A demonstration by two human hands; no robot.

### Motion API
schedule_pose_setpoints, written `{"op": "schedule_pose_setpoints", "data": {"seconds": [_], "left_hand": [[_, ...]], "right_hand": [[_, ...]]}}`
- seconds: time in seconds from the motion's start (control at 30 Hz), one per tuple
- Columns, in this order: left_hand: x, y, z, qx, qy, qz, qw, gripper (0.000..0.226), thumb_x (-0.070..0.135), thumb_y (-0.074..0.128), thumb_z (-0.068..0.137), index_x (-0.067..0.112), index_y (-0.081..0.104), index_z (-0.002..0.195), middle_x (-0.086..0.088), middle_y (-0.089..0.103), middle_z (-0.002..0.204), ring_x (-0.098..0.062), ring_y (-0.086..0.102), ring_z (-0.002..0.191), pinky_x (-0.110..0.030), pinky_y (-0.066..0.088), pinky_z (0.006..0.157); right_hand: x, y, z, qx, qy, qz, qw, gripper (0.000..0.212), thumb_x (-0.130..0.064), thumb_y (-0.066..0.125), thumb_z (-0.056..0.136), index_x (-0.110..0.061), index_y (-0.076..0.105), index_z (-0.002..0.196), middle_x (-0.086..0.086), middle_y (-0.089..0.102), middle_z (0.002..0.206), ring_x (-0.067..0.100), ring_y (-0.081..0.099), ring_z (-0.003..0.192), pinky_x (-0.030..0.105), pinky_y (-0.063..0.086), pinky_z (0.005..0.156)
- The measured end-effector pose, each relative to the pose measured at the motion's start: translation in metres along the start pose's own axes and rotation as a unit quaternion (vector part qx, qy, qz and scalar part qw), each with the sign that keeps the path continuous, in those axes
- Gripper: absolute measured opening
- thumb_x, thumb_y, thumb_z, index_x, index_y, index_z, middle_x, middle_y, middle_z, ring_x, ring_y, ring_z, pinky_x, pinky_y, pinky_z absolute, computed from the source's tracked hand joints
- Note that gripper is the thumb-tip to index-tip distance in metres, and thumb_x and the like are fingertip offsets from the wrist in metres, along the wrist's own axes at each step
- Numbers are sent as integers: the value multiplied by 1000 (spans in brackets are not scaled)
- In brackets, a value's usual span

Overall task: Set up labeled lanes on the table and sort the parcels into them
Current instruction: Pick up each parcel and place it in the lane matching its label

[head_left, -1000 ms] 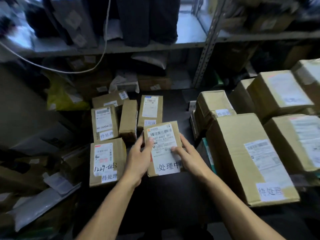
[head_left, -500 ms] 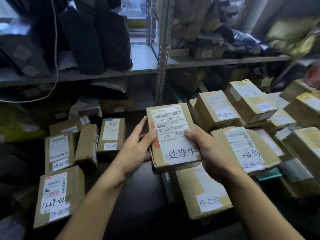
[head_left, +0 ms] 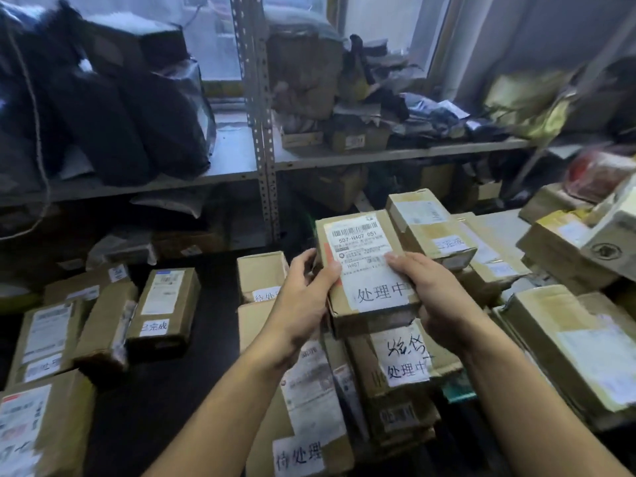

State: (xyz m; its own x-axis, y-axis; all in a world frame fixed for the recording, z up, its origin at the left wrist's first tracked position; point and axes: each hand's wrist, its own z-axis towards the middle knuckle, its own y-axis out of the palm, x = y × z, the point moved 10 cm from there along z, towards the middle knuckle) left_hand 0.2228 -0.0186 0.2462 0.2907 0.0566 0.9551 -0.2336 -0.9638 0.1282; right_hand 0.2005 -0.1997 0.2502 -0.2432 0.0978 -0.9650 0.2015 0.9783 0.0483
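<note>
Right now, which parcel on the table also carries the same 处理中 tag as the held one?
The box directly under the held parcel: it alone adds black handwriting above its tag.

Metal shelving upright, 12 o'clock; grey shelf board at 1 o'clock; window behind, pale daylight; black bags, 10 o'clock; dark surface.

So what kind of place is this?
Probably a parcel depot's sorting room: taped cardboard parcels with shipping labels crowd the table, and metal shelving behind holds more bagged packages.
</note>
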Motion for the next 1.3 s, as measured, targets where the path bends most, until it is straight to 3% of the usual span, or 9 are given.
{"op": "schedule_pose_setpoints", "data": {"seconds": [0.13, 0.3, 0.43, 0.6, 0.77, 0.97, 1.1, 1.2, 1.3], "left_hand": [[14, 16, 28, 9, 9, 11, 1000, 51, 31, 56, 99, 27, 40, 147, 2, 66, 128, -15, 68, 109, -42, 54, 98], [43, 27, 68, -2, 22, 36, 999, 37, 33, 53, 100, 30, 52, 137, 7, 71, 120, -6, 72, 95, -19, 56, 64], [41, 34, 93, -2, 14, 44, 999, 36, 34, 51, 100, 33, 53, 136, 9, 71, 119, -8, 72, 97, -24, 58, 69], [25, 33, 119, 2, 2, 87, 996, 43, 33, 47, 102, 35, 41, 144, 11, 66, 127, -5, 70, 102, -21, 57, 78], [6, 32, 132, 27, -14, 89, 996, 60, 46, 50, 98, 40, 26, 152, 11, 63, 132, -7, 68, 106, -34, 54, 95], [5, 31, 137, 30, -2, 87, 996, 56, 48, 53, 96, 40, 33, 148, 14, 67, 123, -3, 71, 95, -21, 58, 69], [7, 29, 134, 37, 14, 88, 995, 50, 46, 53, 97, 39, 39, 144, 13, 66, 125, -5, 70, 99, -28, 59, 81], [7, 26, 129, 42, 22, 86, 995, 54, 46, 55, 96, 34, 39, 146, 10, 63, 132, -9, 67, 109, -37, 55, 96], [8, 15, 118, 70, 7, 101, 992, 74, 55, 55, 93, 33, 21, 155, 3, 42, 153, -18, 47, 134, -35, 39, 107]], "right_hand": [[-18, -6, 26, -20, 4, -45, 999, 46, -37, 52, 88, -2, 59, 116, 20, 71, 110, 38, 67, 107, 57, 46, 99], [-41, -17, 67, 3, 0, -53, 999, 32, -33, 50, 93, -7, 64, 107, 13, 75, 103, 31, 70, 103, 51, 50, 100], [-44, -23, 96, 19, -2, -80, 997, 28, -34, 48, 95, -13, 66, 100, 6, 77, 91, 17, 75, 83, 25, 56, 61], [-33, -21, 116, 8, -28, -122, 992, 20, -29, 50, 98, -18, 65, 94, 0, 74, 80, 1, 70, 66, 15, 46, 47], [-24, -21, 131, -11, -25, -143, 989, 23, -35, 48, 98, -22, 66, 99, -9, 76, 81, 8, 73, 78, 20, 53, 57], [-20, -25, 135, -15, -21, -158, 987, 22, -42, 49, 96, -29, 66, 101, -14, 75, 86, 5, 72, 82, 29, 59, 74], [-19, -23, 127, -20, -35, -158, 987, 21, -43, 48, 98, -35, 67, 100, -17, 75, 90, 4, 72, 85, 25, 58, 70], [-21, -23, 120, -11, -40, -164, 986, 34, -46, 47, 98, -30, 62, 124, -9, 71, 116, 9, 69, 102, 34, 58, 86], [-38, -32, 108, 66, -77, -278, 955, 56, -47, 44, 99, -24, 40, 149, -1, 48, 149, 20, 48, 133, 31, 37, 105]]}}
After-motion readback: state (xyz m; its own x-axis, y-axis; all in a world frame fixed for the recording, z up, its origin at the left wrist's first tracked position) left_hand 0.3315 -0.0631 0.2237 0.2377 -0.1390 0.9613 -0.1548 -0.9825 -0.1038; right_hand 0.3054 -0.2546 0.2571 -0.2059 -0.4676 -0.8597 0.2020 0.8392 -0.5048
